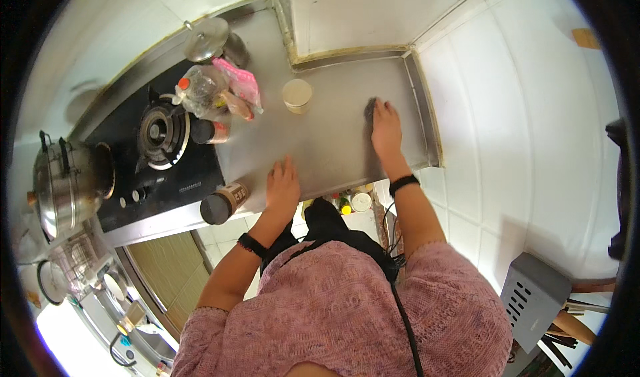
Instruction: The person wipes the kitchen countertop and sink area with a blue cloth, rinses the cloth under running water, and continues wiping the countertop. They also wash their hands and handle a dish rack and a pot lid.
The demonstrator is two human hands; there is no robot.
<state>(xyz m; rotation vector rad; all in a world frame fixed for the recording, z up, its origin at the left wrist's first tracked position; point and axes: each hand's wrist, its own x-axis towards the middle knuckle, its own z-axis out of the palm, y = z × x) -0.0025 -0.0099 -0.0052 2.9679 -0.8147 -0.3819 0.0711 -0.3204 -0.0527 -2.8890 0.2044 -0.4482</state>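
My right hand (pixel 387 129) presses a dark scrubber, perhaps a steel-wool pad (pixel 369 109), against the stainless-steel countertop (pixel 330 142) near the right wall. The fingers hide part of the pad. Nearer the front edge, my left hand (pixel 283 183) rests on the steel with its fingers slightly apart and nothing in it. Just left of that hand a brown-labelled jar with a dark lid (pixel 225 203) stands by the hob's corner. A pale round tub (pixel 297 96) sits on the steel between and beyond my hands.
A black gas hob (pixel 175 182) lies to the left, with a steamer pot (pixel 70 184) on its far burner. Plastic bags (pixel 210 91), a dark-lidded jar (pixel 211 131) and a lidded pan (pixel 206 39) crowd its right end. A grey knife block (pixel 537 294) hangs at lower right.
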